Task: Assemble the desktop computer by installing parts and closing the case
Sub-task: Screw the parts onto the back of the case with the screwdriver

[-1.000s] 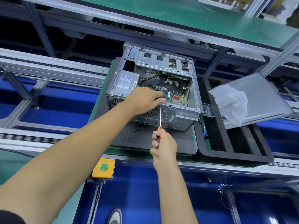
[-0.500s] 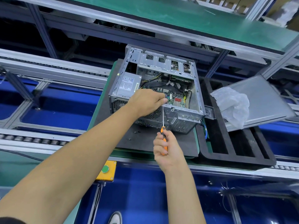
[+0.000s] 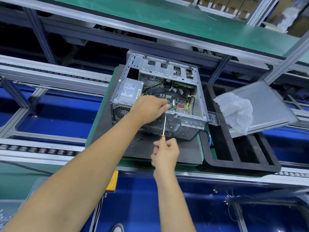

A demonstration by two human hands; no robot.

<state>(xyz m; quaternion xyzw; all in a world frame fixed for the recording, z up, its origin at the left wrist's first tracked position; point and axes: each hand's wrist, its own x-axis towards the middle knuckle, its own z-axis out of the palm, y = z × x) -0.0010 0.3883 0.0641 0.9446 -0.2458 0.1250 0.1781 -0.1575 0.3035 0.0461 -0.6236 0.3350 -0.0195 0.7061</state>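
- One open computer case (image 3: 158, 97) lies on a dark mat (image 3: 167, 149) on the worktop (image 3: 100, 114); inside it sit one grey power supply (image 3: 129, 92) at the left and a green board (image 3: 179, 106) to the right of that.
- One black foam tray (image 3: 240, 158), right of the case, carries one grey side panel (image 3: 267, 106) with one plastic bag (image 3: 235, 109) on it.
- Left hand (image 3: 150, 109) rests on the case's near rim, fingers curled; what they hold is hidden.
- Right hand (image 3: 165, 153), below the case, grips one orange-handled screwdriver (image 3: 164, 127), tip at the rim.
- Since the earlier frame, both hands have hardly shifted.
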